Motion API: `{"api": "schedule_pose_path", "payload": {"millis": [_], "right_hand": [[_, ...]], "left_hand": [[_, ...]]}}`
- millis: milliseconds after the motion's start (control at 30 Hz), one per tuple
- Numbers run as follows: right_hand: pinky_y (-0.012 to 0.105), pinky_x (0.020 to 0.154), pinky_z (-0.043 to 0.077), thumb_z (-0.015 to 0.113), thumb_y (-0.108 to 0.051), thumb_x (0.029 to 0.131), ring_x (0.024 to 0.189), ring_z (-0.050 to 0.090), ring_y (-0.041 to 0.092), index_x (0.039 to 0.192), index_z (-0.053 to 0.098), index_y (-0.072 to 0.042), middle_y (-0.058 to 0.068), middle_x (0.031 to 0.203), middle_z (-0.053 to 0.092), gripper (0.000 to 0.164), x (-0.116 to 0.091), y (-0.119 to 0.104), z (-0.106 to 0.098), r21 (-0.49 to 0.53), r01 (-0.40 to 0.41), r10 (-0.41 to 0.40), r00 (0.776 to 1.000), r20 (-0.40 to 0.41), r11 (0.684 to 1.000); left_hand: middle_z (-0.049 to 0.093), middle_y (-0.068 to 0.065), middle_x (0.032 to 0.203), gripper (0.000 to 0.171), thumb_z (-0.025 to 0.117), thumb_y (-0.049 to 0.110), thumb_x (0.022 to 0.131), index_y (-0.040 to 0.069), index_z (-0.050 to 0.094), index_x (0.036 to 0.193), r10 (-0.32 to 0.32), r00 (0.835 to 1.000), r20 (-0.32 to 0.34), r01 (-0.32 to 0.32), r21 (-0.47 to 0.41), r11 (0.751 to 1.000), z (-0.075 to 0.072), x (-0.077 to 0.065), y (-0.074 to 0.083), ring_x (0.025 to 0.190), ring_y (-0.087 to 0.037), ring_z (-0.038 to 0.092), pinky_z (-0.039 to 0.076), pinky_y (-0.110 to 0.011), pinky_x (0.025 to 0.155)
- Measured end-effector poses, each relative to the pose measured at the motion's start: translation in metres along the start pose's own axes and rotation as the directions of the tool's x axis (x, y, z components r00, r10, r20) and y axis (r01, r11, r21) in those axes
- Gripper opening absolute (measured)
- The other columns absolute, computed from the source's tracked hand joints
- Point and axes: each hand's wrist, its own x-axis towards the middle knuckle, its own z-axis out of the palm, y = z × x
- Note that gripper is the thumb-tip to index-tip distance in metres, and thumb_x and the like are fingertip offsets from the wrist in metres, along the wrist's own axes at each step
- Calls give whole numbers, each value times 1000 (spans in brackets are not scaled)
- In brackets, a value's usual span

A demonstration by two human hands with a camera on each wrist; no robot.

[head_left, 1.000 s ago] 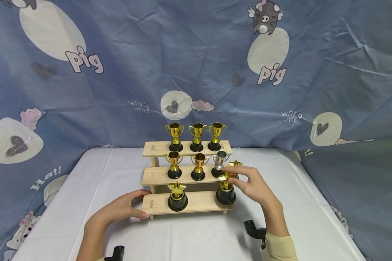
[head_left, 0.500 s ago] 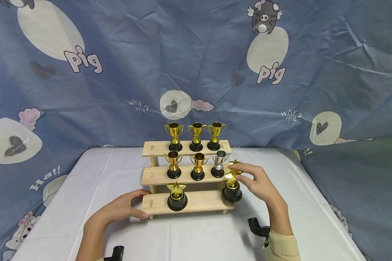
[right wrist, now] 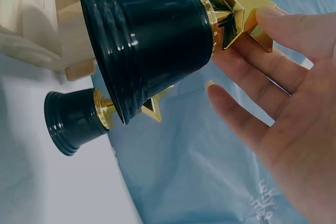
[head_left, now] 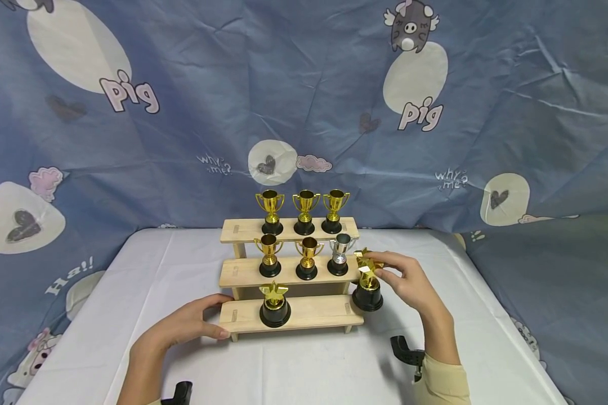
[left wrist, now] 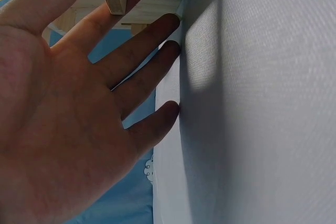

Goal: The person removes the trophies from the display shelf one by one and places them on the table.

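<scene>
My right hand (head_left: 410, 284) pinches a gold star trophy (head_left: 367, 298) by its star, its black base just off the right end of the lowest shelf. In the right wrist view that trophy's black base (right wrist: 152, 35) fills the middle. Behind it stands another star trophy (right wrist: 79, 119), mostly hidden in the head view. At the stand's left end my left hand (head_left: 179, 326) holds the bottom shelf of the wooden three-step stand (head_left: 314, 314), thumb in front and fingers behind. A star trophy (head_left: 275, 306) stands on that shelf, left of its middle.
Three gold cup trophies (head_left: 304, 215) line the top shelf. On the middle shelf are two gold cups (head_left: 308, 260) and a silver cup (head_left: 340, 256). A white cloth (head_left: 304, 377) covers the table, and a blue printed curtain (head_left: 334, 101) hangs behind.
My right hand has moved right with the star trophy, taking it from over the bottom shelf's right end to just beyond it. My left hand has stayed in place.
</scene>
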Motion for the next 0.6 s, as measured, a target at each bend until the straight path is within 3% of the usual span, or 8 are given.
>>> {"api": "schedule_pose_path", "payload": {"millis": [167,600], "right_hand": [[36,100,52,65,-3,93,114,64,6,124,70,-8,9,125,70,32,-1,2,-3,5,-28,28,1000,-15,1000],[33,98,52,65,-7,94,109,62,1,127,68,-15,7,123,70,34,-2,14,-10,-32,-95,92,993,-78,995]], "left_hand": [[47,-17,151,78,87,35,70,15,57,139,12,1000,1,-12,-5,1000,-1,1,-1,144,-45,33,30,-68,110],[49,-17,149,77,87,35,70,15,57,138,21,1000,-1,-21,0,1000,-1,1,-2,143,-44,36,32,-67,110]]}}
